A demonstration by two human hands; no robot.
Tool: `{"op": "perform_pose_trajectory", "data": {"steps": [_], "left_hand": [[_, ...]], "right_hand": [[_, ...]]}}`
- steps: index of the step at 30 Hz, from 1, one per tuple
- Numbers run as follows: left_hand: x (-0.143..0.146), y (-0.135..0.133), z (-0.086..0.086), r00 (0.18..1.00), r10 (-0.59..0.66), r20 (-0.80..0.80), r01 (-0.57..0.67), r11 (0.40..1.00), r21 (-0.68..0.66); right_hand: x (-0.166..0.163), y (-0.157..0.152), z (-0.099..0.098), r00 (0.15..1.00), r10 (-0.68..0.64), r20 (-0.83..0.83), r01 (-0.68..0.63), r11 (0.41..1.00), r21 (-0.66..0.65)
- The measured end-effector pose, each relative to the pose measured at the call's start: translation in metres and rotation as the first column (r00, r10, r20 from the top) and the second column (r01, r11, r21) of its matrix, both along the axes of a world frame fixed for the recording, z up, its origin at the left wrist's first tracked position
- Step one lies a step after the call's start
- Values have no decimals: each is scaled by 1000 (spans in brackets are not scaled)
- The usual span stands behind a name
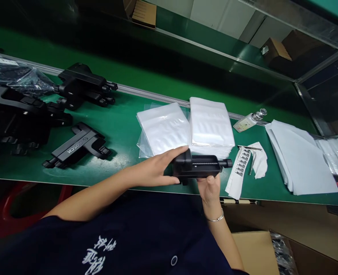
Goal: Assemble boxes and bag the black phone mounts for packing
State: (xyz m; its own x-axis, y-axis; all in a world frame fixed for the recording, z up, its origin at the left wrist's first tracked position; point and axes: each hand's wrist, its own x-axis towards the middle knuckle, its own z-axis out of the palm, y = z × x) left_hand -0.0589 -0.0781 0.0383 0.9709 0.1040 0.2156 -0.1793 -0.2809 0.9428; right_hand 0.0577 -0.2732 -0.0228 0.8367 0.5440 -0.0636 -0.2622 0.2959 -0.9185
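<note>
I hold a black plastic part (200, 168) just above the near edge of the green bench (123, 126). My left hand (157, 170) grips its left end, thumb on top and fingers beneath. Beneath the part, my right hand (210, 189) closes on its underside; a thin bracelet circles that wrist. Directly behind the part lie two stacks of white plastic bags (212, 124). A strip of barcode labels (240, 164) lies just to the right.
More black parts sit at the left: one marked BOSCH (77, 147), a pair behind it (83, 86), and a bagged heap (14, 107). A small bottle (247, 121), white sheets (298, 156) and a cardboard box (257, 252) below the bench are at the right.
</note>
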Motion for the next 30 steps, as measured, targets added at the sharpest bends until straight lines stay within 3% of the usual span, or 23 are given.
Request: {"op": "perform_pose_trajectory", "data": {"steps": [2,5,7,9,11,13,16,18,20,25,30], "left_hand": [[-9,2,-6,996,-3,86,-2,998,56],[-16,4,-11,993,-15,118,11,999,34],[-17,5,-12,1000,7,19,-5,997,-82],[-16,4,-13,995,21,-101,-52,947,-316],[-14,3,-16,986,4,-168,-104,802,-588],[-13,1,-23,973,-48,-227,-153,604,-782],[-13,-3,-37,929,-162,-334,-260,356,-897],[-14,-6,-45,915,-206,-345,-296,236,-926],[-14,-8,-51,916,-232,-327,-297,153,-942],[-16,-7,-53,910,-251,-332,-325,67,-943],[-12,3,-50,879,-273,-391,-377,105,-920]], "right_hand": [[0,-5,3,998,20,54,-20,1000,-3],[-2,-8,7,994,62,88,-59,998,-30],[-2,-7,11,992,93,85,-89,995,-49],[1,-5,17,986,149,77,-144,987,-70],[6,-2,24,978,185,94,-175,979,-108],[10,3,31,974,183,132,-161,974,-158],[12,11,37,975,167,145,-134,967,-216],[11,15,38,980,163,117,-133,965,-227],[9,19,38,984,151,92,-127,965,-230],[8,22,38,988,135,79,-111,960,-257],[5,22,42,962,158,224,-84,947,-310]]}}
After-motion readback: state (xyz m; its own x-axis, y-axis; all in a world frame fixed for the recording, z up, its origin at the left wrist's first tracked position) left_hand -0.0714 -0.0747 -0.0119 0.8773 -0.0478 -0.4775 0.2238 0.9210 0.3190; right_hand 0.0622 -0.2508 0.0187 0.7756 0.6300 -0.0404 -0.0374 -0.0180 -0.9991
